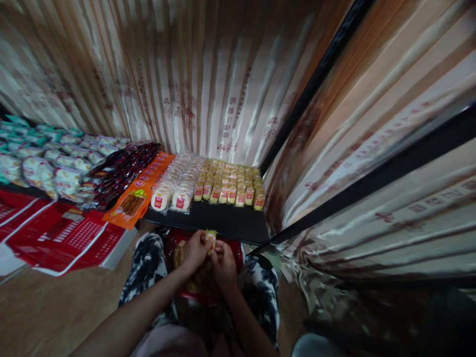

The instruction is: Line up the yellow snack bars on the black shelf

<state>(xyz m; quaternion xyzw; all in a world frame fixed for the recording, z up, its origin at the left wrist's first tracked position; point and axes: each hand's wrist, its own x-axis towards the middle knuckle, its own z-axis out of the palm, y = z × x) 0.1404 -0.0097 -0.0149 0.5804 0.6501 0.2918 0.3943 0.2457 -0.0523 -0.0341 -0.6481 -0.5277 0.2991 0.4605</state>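
Observation:
A small yellow wrapped snack packet (211, 235) is pinched between my two hands, above a red container (238, 245) between my knees. My left hand (196, 252) closes on the packet's left side. From the right, my right hand (225, 262) grips its lower edge. Yellowish packets lie inside the container, mostly hidden by my hands and forearms. On the black shelf (223, 220) just ahead, similar yellow packets (232, 186) stand in tight rows with red-and-white labels facing me.
Left of the yellow rows lie white round wrapped snacks (174, 191), an orange bag (139, 191), dark shiny packets (121, 173) and white-and-green packets (63, 153). Red boxes (63, 233) sit at lower left. Pleated curtains (208, 84) hang behind, with black poles (312, 94) at right.

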